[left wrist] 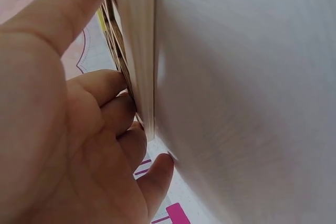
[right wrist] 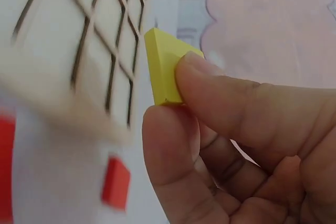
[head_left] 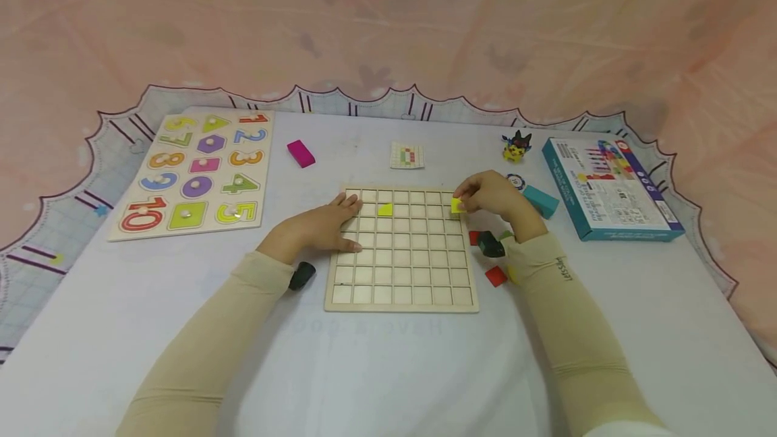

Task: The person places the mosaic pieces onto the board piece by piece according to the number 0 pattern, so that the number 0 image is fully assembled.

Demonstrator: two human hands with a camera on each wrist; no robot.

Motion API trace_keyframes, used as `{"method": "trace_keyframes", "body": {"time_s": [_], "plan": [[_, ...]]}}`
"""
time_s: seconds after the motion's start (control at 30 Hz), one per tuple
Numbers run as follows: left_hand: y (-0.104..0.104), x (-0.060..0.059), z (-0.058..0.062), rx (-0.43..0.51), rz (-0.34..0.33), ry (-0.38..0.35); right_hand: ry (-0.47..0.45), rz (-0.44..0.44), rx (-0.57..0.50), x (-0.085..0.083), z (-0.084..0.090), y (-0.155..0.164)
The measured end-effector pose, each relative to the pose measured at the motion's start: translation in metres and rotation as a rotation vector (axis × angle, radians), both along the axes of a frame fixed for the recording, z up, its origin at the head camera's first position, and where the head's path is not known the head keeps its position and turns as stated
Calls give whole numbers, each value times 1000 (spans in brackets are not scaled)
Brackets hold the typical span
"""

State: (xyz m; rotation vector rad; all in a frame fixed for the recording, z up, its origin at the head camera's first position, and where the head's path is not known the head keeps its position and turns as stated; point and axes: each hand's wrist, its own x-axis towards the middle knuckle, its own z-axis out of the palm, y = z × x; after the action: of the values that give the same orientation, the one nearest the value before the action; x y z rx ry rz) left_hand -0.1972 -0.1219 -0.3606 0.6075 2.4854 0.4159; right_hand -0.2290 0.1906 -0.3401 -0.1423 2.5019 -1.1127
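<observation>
Yellow piece (right wrist: 165,64) pinched between thumb and fingers of right hand (head_left: 494,195), held near far-right corner of grid board (head_left: 402,308). Board's left edge touched by left hand (head_left: 318,226), fingers spread. Piece best turned square to grid lines, then pressed flat, with board kept braced. Yellow triangle (head_left: 387,210) set in cell. Numerals such as 10 seen on puzzle board (head_left: 212,220); sleeve (head_left: 552,282) lettering perhaps starts "Lets"; box (head_left: 613,187) print too small to read.

We read 1 to 5, 8 and 10 on the puzzle board (head_left: 211,211) left of the left grip (head_left: 318,224).
</observation>
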Motion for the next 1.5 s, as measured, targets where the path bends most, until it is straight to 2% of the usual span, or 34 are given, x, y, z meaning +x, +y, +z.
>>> {"method": "trace_keyframes", "body": {"time_s": [0.2, 0.47, 0.87, 1.2, 1.37, 1.5], "plan": [[1, 0, -1, 7, -13, 7, -9, 23, -45, -7, -11, -27], [0, 0, -2, -10, -5, 15, -24, 44, -41, -10, -16, -57], [1, 0, 0, -12, 1, 13, -10, -11, 71, -6, -21, -70], [2, 0, 0, -19, -4, 6, -51, -8, -18, -3, -18, -60], [2, 0, 0, -12, -6, -5, -35, -17, -35, -2, -9, -36], [1, 0, 1, -8, -3, -2, 2, -31, 5, 0, 1, -13]]}}
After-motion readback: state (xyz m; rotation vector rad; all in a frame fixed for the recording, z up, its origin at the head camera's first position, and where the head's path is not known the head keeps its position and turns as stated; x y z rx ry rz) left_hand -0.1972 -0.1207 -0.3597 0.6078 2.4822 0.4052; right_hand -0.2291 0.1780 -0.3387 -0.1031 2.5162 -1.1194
